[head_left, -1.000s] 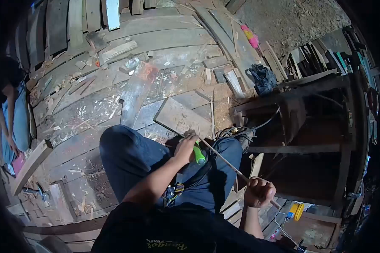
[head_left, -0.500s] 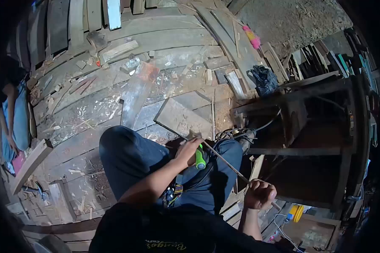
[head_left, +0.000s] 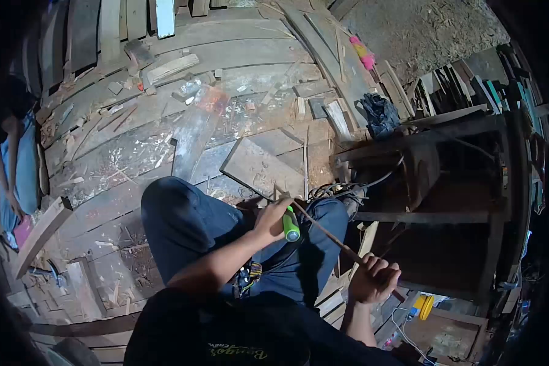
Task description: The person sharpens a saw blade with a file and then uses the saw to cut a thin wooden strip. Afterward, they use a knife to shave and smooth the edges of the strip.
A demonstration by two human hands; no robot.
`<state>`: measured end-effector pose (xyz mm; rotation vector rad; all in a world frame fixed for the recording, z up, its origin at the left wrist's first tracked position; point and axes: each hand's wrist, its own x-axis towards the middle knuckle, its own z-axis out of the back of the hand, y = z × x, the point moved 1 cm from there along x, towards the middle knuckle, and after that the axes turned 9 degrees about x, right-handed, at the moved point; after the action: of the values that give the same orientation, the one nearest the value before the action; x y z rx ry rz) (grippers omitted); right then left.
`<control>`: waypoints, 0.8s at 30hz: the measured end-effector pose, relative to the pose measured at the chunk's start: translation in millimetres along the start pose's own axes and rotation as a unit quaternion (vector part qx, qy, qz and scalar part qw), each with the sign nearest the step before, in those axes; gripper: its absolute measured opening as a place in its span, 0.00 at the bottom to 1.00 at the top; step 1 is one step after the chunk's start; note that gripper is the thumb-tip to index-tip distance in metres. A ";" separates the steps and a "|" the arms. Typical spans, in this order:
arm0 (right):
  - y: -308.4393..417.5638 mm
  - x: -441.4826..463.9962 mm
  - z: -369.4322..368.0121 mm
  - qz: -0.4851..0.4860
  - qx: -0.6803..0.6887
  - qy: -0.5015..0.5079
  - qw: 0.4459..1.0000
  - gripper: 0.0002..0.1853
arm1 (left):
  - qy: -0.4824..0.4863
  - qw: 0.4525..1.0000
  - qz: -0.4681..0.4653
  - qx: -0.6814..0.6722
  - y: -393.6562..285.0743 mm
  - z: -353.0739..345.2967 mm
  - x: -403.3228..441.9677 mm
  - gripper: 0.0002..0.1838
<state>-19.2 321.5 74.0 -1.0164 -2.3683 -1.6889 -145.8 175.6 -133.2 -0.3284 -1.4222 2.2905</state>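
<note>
My left hand point(head_left: 271, 220) is closed over my lap, with a tool's bright green handle point(head_left: 291, 225) sticking out beside its fingers. The rest of that tool is hidden. A long thin wooden stick point(head_left: 327, 233) slants from my left hand down to the right. My right hand point(head_left: 375, 279) is wrapped round its lower part, and the end pokes out below the fist. Beyond my left hand, a flat board point(head_left: 263, 169) lies on the floor by my knees.
Wood offcuts and shavings litter the plank floor point(head_left: 104, 210). To the right stands a dark wooden shelf frame point(head_left: 433, 217), with a black plastic bag point(head_left: 379, 116) near its top corner. A curved wood piece point(head_left: 44, 236) is at left, close to another person's arm point(head_left: 11, 158).
The green handle has tilted slightly, its end now turned more toward me. My right hand's fingers have shifted a little on the stick. The view has moved slightly.
</note>
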 end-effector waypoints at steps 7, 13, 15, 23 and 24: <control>0.8 5.2 -4.4 -0.010 0.031 -0.023 0.999 0.19 | 0.038 0.999 -0.013 0.034 -17.5 15.9 -0.2 0.27; -1.1 7.7 -8.7 0.004 0.045 -0.038 0.998 0.18 | 0.008 0.993 -0.036 0.111 -5.3 -15.3 -5.7 0.30; -1.7 8.3 -7.4 0.005 0.042 -0.051 0.998 0.18 | 0.006 0.994 -0.025 0.103 -5.4 0.8 2.3 0.31; 1.2 7.3 12.6 -0.011 0.040 -0.045 0.998 0.17 | 0.007 0.989 -0.027 0.146 13.5 -33.4 8.6 0.19; -0.3 10.2 13.6 -0.009 0.042 -0.041 0.998 0.17 | 0.037 0.988 -0.039 0.142 12.8 -11.3 10.4 0.36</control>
<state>-23.1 338.0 72.5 -1.0757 -2.4825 -1.5678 -153.3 184.5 -149.5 -0.2616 -1.0357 2.3489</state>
